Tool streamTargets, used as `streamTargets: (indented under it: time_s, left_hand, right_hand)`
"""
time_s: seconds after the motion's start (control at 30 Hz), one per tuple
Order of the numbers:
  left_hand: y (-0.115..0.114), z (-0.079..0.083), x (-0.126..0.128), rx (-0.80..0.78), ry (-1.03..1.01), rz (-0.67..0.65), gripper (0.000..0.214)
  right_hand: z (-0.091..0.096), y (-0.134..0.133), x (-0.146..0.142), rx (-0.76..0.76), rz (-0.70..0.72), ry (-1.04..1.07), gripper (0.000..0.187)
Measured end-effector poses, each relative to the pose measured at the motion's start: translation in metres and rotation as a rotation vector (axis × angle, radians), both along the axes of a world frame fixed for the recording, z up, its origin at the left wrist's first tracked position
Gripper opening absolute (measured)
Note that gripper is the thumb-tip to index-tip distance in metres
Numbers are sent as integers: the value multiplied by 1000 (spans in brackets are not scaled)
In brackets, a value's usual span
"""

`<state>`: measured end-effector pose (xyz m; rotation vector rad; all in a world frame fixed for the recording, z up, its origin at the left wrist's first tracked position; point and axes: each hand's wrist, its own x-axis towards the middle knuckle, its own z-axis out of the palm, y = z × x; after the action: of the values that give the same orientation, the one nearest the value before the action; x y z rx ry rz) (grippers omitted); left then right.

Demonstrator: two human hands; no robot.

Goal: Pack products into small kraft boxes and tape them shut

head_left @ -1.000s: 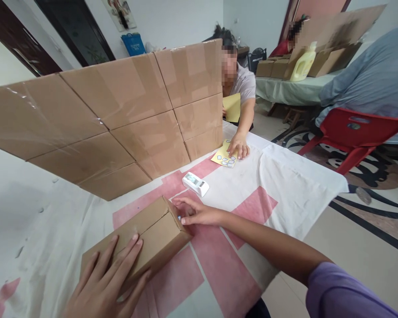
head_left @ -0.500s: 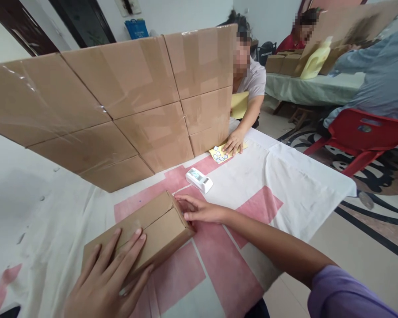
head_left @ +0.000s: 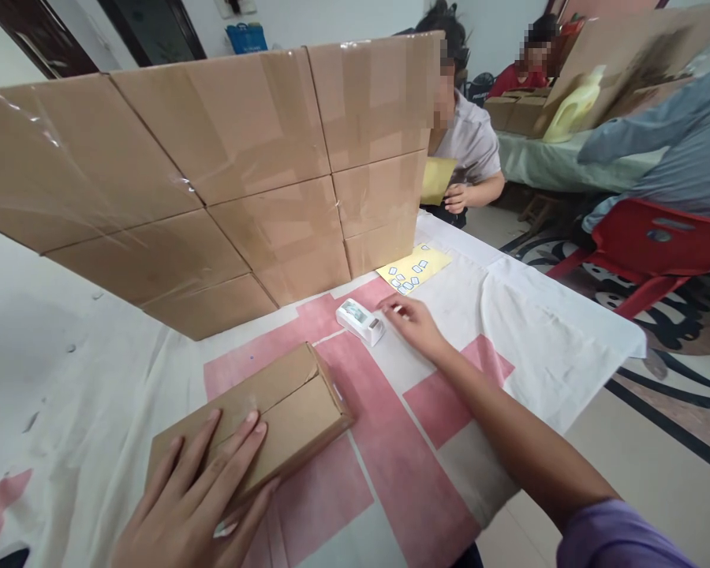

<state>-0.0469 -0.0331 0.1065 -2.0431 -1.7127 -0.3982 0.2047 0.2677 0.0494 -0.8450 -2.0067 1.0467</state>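
Note:
A closed cardboard box [head_left: 296,398] lies on the cloth in front of me. My left hand [head_left: 189,505] rests flat on its top, fingers spread, with a small whitish bit partly showing beside the thumb. My right hand [head_left: 417,325] hovers over the table just right of a small white device [head_left: 360,319] with a picture label on top. Its fingers are loosely bent and apart, and I see nothing in them. Beyond the device lies a yellow sheet [head_left: 429,264] bearing several small white-and-blue stickers.
A tall wall of taped cardboard boxes [head_left: 260,158] stands across the table's far side. Behind its right end sits a person holding yellow paper [head_left: 438,180]. The tablecloth [head_left: 544,323] has pink patches. A red chair [head_left: 656,244] and another worktable [head_left: 526,162] are to the right.
My right hand has left the box's end and moved away, up to the white device. The other person's hand has lifted off the yellow sheet. My left hand stays on the box.

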Motion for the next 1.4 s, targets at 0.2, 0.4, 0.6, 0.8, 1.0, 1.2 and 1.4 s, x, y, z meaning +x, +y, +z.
streamTargets:
  time_s: [0.2,0.4,0.6,0.8,1.0,1.2,1.4]
  left_hand:
    - [0,-1,-3,20,7,-27,62]
    - [0,-1,0,42,16,-29,57]
    - [2,4,4,86,27,-15,49]
    - [0,1,4,89,29,-10,50]
    - [1,-1,0,71,58,-16,51]
    - [2,2,0,74,49,-23,51]
    - [2,2,0,51,45,-5,53]
  right_hand:
    - [-33,47,22,172,-277,-781,56]
    - [-31,36,8,216,-301,-918,56]
    - [-22,13,-1,348,-327,-737,41]
    - [-20,24,10,506,-288,-488,37]
    - [-22,86,46,348,-428,-712,40]
    - [-21,149,49,394,-169,-926,36]
    - [-17,172,45,426,-99,-910,36]
